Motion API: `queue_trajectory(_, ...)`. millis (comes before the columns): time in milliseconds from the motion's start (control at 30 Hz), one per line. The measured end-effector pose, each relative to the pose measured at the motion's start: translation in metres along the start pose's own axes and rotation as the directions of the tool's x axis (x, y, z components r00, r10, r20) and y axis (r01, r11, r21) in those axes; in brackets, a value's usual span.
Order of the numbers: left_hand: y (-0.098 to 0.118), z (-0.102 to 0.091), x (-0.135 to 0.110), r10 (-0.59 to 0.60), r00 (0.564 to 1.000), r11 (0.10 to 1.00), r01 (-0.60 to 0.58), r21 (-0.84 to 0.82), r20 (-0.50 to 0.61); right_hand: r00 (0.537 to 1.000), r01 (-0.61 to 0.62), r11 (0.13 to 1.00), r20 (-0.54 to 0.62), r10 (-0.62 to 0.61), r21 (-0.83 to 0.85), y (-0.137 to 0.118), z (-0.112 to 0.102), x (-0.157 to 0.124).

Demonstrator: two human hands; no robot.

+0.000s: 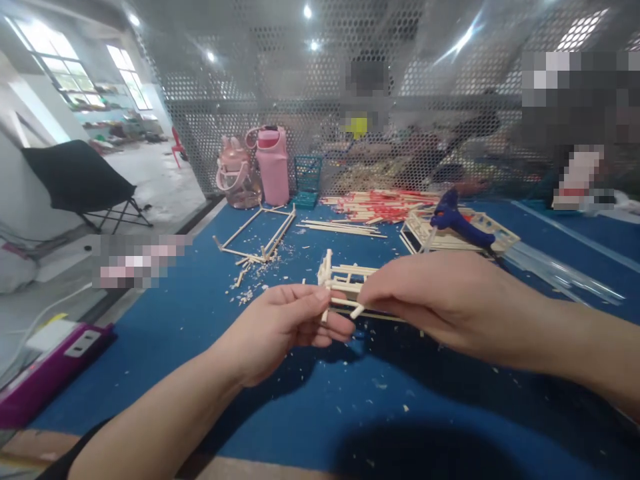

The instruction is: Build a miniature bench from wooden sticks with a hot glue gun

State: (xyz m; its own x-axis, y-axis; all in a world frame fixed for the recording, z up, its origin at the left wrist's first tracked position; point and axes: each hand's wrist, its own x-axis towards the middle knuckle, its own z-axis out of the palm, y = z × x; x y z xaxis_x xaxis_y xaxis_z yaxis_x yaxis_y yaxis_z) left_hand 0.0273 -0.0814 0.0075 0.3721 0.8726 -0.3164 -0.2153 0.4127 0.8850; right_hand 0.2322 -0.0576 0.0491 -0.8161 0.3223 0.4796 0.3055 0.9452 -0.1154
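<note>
My left hand (pixel 287 320) and my right hand (pixel 430 293) meet above the blue table mat (pixel 310 407). Between them is a small frame of pale wooden sticks (pixel 343 280), held up off the mat. The left fingers pinch its near left post. The right fingers close round a short stick at its near right side. Wood chips lie scattered on the mat beneath and to the left.
A flat stick frame (pixel 260 233) lies at back left. Loose red-tipped sticks (pixel 380 203), a larger stick model (pixel 460 233) with a blue glue gun (pixel 457 220), pink bottles (pixel 273 163), a teal basket (pixel 307 179), clear glue rods (pixel 565 270) and a purple power strip (pixel 50 367) surround the spot. Mesh screen behind.
</note>
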Motion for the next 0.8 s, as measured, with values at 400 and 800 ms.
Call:
queue_trajectory(400, 0.005, -0.002, -0.001, -0.039, 0.997, 0.998, 0.042, -0.051, 0.061, 0.976, 0.184, 0.982, 0.129, -0.176, -0.050, 0.021, 0.004, 0.023)
queue_trajectory(800, 0.012, -0.002, -0.002, -0.154, 0.985, 0.988, 0.156, -0.010, 0.080, 0.994, 0.005, 0.996, 0.110, -0.014, 0.086, 0.021, 0.008, 0.029)
